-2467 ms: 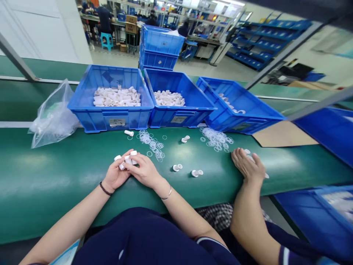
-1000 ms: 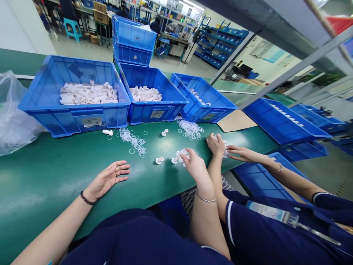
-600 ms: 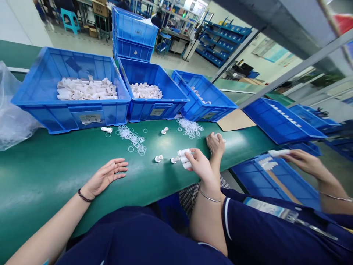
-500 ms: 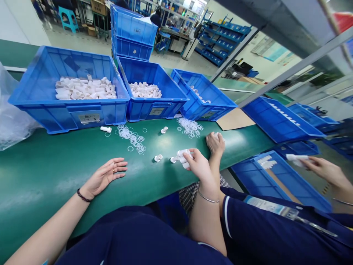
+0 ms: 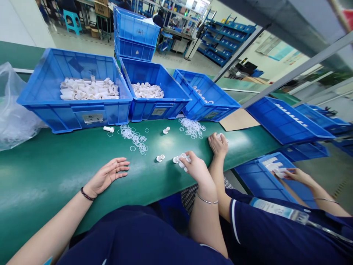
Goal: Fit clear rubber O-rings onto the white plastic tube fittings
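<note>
- Lying palm up on the table [image 5: 49,162], the left hand [image 5: 106,176] spreads its fingers.
- The right hand [image 5: 195,168] pinches white tubes [image 5: 180,159]; one loose tube [image 5: 160,158] sits at its 9 o'clock.

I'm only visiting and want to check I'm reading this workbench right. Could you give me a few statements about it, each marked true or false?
1. The right hand holds several white tubes. True.
2. The left hand grips a ring. False: it lies open, palm up and empty, on the green belt.
3. The leftmost blue bin is empty. False: it holds a heap of white parts.
4. Clear rings lie loose on the belt. True.
5. A co-worker's hand rests on the belt near the right hand. True.
</note>
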`<state>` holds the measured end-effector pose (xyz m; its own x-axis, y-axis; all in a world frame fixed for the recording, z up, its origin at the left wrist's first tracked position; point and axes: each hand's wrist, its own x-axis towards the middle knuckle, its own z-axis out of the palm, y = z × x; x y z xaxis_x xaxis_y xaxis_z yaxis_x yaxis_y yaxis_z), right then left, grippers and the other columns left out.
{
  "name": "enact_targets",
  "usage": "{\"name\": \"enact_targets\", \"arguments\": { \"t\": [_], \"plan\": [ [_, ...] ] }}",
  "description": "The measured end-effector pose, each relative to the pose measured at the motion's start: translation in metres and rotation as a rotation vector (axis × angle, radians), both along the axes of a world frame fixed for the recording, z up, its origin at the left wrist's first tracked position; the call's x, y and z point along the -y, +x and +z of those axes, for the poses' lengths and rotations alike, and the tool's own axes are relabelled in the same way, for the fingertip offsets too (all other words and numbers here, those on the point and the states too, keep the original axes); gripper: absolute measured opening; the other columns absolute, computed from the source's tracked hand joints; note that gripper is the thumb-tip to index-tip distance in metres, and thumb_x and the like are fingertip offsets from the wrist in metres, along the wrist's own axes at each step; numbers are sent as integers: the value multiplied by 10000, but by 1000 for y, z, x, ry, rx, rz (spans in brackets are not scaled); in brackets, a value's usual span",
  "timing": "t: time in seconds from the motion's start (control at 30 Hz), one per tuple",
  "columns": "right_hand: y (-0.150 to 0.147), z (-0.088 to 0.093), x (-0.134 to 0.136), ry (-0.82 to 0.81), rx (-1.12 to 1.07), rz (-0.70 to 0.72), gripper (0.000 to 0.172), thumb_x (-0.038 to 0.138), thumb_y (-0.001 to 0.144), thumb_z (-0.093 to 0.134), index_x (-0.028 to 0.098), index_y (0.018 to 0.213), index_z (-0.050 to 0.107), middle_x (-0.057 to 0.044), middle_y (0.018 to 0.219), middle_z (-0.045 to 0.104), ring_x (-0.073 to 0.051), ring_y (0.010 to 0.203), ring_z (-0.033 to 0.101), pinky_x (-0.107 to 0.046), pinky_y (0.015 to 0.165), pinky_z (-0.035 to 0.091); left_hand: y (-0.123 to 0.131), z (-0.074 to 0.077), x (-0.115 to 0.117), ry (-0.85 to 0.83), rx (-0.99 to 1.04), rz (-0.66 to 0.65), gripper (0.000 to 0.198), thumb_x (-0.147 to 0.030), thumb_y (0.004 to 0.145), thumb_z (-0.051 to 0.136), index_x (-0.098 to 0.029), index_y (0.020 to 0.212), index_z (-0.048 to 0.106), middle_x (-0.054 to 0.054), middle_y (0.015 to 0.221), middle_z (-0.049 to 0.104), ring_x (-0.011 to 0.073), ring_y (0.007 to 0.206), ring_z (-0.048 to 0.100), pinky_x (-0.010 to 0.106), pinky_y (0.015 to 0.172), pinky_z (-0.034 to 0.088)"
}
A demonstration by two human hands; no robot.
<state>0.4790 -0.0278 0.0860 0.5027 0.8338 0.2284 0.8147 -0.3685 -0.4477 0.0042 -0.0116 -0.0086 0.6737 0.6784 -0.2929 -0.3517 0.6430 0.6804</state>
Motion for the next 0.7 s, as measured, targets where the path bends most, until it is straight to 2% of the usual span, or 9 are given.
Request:
{"name": "enact_targets", "arguments": {
  "t": [0.17, 0.33, 0.4, 0.5, 0.6, 0.7],
  "plan": [
    [-31, -8, 23, -19, -26, 61, 382, 479, 880, 515, 229, 1165, 556, -99, 865, 631, -281, 841, 655, -381, 705, 545, 0, 1, 0, 3, -1, 7, 338, -336, 922, 547, -163, 1205, 610, 161, 1276, 594, 309, 1150, 570, 472, 982, 458],
    [-101, -31, 56, -45, -49, 148, 358, 470, 826, 619, 251, 1108, 599, -71, 847, 656, -274, 768, 665, -368, 658, 547, 1, 2, 1, 2, -16, 9, 351, -345, 915, 563, -151, 1203, 610, 171, 1277, 592, 308, 1149, 572, 465, 980, 459],
    [-130, -36, 55, -41, -43, 213, 338, 455, 840, 613, 234, 1095, 599, -68, 861, 670, -261, 779, 669, -354, 687, 539, 1, 2, 1, 10, -29, 8, 362, -356, 908, 574, -153, 1206, 609, 170, 1278, 591, 309, 1155, 568, 467, 986, 454],
    [-162, -40, 40, -67, -5, 319, 264, 396, 887, 574, 197, 1060, 594, -93, 915, 686, -256, 825, 669, -343, 727, 514, 1, 2, 1, 18, -39, 10, 358, -364, 905, 575, -163, 1199, 610, 162, 1280, 589, 314, 1159, 564, 487, 996, 446],
    [-179, -44, 27, -173, 7, 354, 189, 301, 898, 582, 177, 1040, 579, -102, 963, 688, -251, 856, 663, -336, 736, 496, 0, 2, 0, 26, -38, 25, 352, -361, 904, 575, -162, 1193, 607, 161, 1273, 587, 314, 1148, 567, 499, 991, 448],
    [-184, -45, 26, -272, 7, 381, 244, 260, 873, 646, 165, 1082, 561, -98, 981, 681, -249, 866, 658, -330, 730, 490, -1, 1, -1, 30, -37, 38, 351, -357, 908, 570, -159, 1196, 600, 163, 1274, 581, 310, 1148, 562, 499, 987, 451]
  ]
}}
